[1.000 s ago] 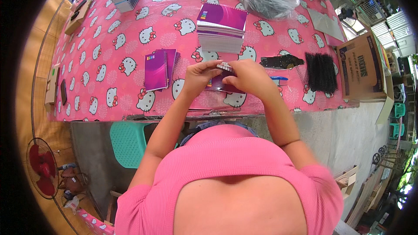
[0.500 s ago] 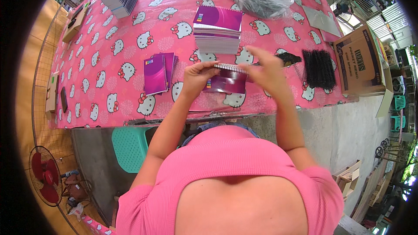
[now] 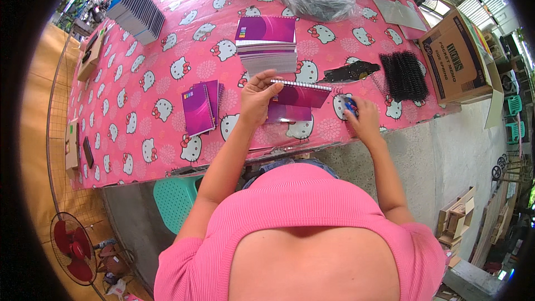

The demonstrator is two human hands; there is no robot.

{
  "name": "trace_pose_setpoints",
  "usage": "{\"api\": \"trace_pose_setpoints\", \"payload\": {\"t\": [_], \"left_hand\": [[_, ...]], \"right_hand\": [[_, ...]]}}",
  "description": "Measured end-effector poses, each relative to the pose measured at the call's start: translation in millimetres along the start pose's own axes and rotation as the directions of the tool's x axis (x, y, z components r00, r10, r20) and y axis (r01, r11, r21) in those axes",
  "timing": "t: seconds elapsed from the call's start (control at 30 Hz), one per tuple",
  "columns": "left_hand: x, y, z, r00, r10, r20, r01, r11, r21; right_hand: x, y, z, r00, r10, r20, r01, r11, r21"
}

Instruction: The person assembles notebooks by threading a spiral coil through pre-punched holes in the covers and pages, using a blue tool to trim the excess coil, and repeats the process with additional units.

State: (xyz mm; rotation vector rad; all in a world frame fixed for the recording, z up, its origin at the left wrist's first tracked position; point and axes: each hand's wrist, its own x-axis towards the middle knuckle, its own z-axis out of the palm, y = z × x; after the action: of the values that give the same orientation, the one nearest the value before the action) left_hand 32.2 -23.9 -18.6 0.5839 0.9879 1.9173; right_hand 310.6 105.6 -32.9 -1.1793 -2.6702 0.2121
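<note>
A: What lies at your far left?

B: A small pile of purple booklets (image 3: pixel 200 107) on the pink counter (image 3: pixel 139 78), well apart from your hands.

A: And your left hand (image 3: pixel 257 96)?

B: Its fingers are clamped on the wire-bound edge of a purple notebook (image 3: pixel 295 100), holding that edge up just in front of a tall stack of notebooks (image 3: pixel 267 44).

A: Your right hand (image 3: pixel 362 120)?

B: It rests on the counter just right of the notebook, fingers closed over a small blue tool (image 3: pixel 350 105). Black binding coils (image 3: pixel 402 75) lie beyond it, beside a cardboard box (image 3: pixel 457 61).
</note>
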Motion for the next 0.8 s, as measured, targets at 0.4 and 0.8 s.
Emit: {"api": "trace_pose_setpoints", "payload": {"t": [0.4,0.8], "left_hand": [[-23.8,33.0,66.6,0.916,0.39,0.092,-0.395,0.841,0.369],[-32.2,25.5,39.8,0.639,0.598,0.484,-0.739,0.302,0.602]], "right_hand": [[8.6,-122.9,-101.8,0.959,-0.171,-0.228,0.274,0.775,0.57],[-4.9,-85.3,-62.1,0.696,-0.414,0.586,-0.631,0.037,0.775]]}}
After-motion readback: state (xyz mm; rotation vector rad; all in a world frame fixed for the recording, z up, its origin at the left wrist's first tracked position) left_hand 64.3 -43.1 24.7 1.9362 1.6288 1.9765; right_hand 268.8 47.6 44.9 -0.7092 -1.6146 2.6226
